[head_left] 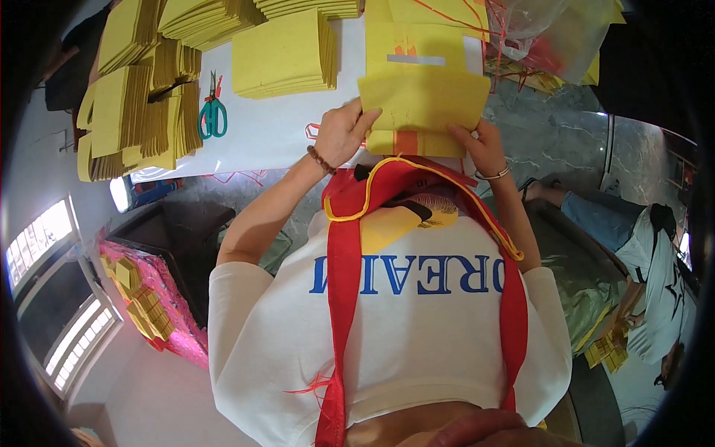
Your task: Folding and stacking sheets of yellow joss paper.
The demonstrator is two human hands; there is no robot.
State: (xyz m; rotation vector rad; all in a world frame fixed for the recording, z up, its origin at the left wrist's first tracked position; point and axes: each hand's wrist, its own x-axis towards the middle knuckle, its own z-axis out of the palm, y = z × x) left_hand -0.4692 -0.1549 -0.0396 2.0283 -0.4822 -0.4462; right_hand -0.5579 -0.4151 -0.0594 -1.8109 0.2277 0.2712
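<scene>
A yellow paper sheet spans the space between my two hands, its upper edge raised and slightly bowed. My left hand pinches its left side, with the thumb on top. At the lower right corner, my right hand is closed on the same sheet, thumb on its face. Under and beyond it lies more yellow paper with a silver strip and orange print. A reddish-orange patch shows below the held sheet, near the table edge.
Stacks of folded yellow paper cover the far left of the white table. Green-handled scissors lie beside them. A clear plastic bag and red string sit at far right. Another person works at right over yellow bundles.
</scene>
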